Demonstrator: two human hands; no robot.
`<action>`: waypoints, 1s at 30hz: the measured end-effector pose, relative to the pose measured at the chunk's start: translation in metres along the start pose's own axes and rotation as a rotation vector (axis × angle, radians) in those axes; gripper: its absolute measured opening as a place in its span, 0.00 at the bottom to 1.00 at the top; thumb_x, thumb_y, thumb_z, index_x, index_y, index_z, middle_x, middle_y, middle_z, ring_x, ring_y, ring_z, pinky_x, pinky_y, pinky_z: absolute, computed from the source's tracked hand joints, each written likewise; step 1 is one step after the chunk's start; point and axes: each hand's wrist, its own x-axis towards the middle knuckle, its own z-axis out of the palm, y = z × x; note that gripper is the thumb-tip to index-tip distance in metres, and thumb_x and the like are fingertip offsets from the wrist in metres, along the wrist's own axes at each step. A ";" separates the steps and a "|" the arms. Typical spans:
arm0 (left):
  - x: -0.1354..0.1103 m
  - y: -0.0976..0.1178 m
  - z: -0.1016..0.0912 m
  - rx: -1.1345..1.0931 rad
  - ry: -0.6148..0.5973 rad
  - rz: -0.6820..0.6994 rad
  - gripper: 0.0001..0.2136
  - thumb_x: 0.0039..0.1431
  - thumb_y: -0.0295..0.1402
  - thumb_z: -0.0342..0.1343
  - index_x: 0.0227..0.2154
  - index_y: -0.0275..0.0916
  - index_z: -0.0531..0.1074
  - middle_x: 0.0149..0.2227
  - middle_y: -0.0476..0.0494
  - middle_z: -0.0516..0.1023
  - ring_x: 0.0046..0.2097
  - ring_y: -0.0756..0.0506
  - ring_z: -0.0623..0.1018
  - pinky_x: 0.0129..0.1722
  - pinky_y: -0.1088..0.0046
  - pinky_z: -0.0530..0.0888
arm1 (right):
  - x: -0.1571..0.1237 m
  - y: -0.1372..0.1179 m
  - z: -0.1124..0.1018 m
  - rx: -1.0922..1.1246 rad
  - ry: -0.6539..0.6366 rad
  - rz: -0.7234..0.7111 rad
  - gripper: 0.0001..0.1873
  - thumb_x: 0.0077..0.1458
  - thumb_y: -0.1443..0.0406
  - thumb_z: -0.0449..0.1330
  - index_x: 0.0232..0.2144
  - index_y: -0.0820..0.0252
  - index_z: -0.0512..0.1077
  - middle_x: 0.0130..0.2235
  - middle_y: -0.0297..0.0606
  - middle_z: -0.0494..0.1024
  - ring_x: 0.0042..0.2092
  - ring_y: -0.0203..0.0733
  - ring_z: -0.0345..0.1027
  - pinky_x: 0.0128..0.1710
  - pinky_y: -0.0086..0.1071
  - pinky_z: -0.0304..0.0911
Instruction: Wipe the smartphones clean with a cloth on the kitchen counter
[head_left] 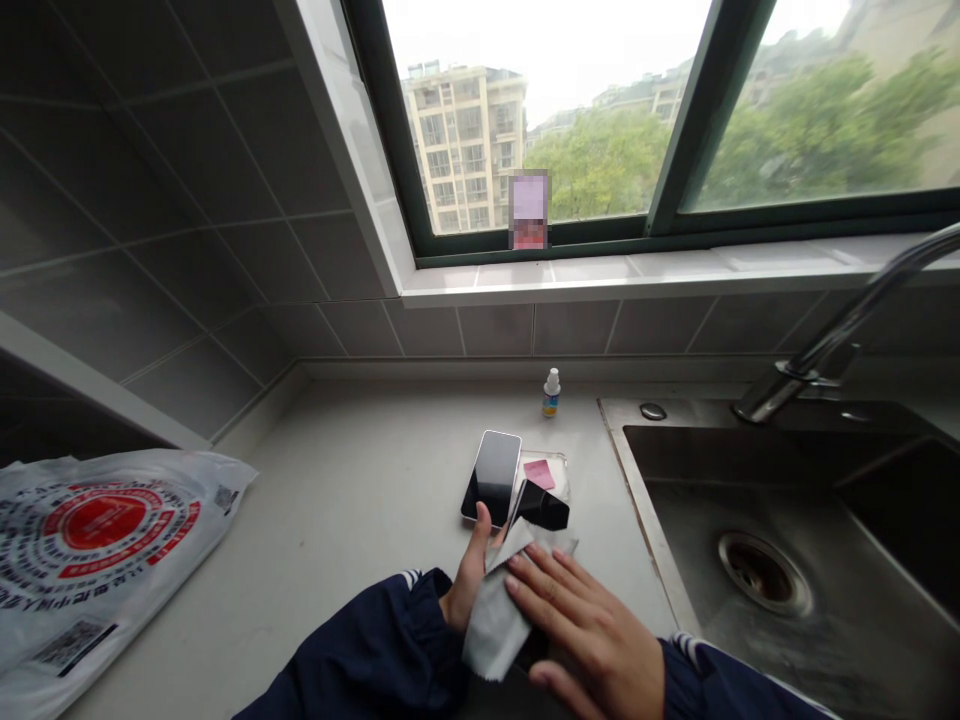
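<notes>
My left hand [471,580] is closed around the lower part of a dark, glossy phone [546,505], thumb along its left side. A light grey cloth [499,622] is draped over this phone and covers much of it. My right hand [589,625] lies on the cloth with its fingers stretched flat, pressing it against the phone; its thumb stands apart. Just beyond my left hand, a second phone [495,472] with a black screen and pale rim rests face up on the counter. Beside it is a clear phone case [559,466] with a pink paper [539,474] on it.
A small white bottle [551,395] stands near the back wall. To the right are a steel sink [750,530] and a chrome faucet [810,360]. A white plastic bag [112,540] with red print lies at the left of the pale counter [360,480]. A window is behind.
</notes>
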 end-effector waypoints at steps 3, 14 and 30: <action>-0.001 -0.002 0.006 -0.008 -0.042 0.014 0.37 0.60 0.58 0.39 0.54 0.27 0.69 0.51 0.28 0.74 0.60 0.37 0.68 0.64 0.63 0.53 | -0.001 0.007 0.001 -0.018 0.003 0.079 0.32 0.67 0.55 0.46 0.67 0.64 0.50 0.68 0.42 0.51 0.69 0.53 0.42 0.65 0.48 0.48; 0.000 -0.003 0.005 0.062 -0.145 -0.072 0.36 0.63 0.56 0.32 0.64 0.34 0.56 0.58 0.31 0.70 0.62 0.33 0.65 0.62 0.50 0.55 | -0.006 0.027 0.006 -0.067 0.116 0.278 0.34 0.65 0.60 0.48 0.68 0.67 0.45 0.69 0.49 0.47 0.69 0.58 0.38 0.62 0.54 0.53; 0.003 0.002 0.009 0.058 0.089 0.078 0.32 0.63 0.54 0.40 0.57 0.30 0.65 0.45 0.30 0.78 0.47 0.39 0.78 0.51 0.61 0.68 | -0.002 0.005 -0.013 0.132 0.124 -0.177 0.31 0.66 0.50 0.46 0.59 0.67 0.64 0.62 0.47 0.66 0.66 0.53 0.50 0.64 0.48 0.53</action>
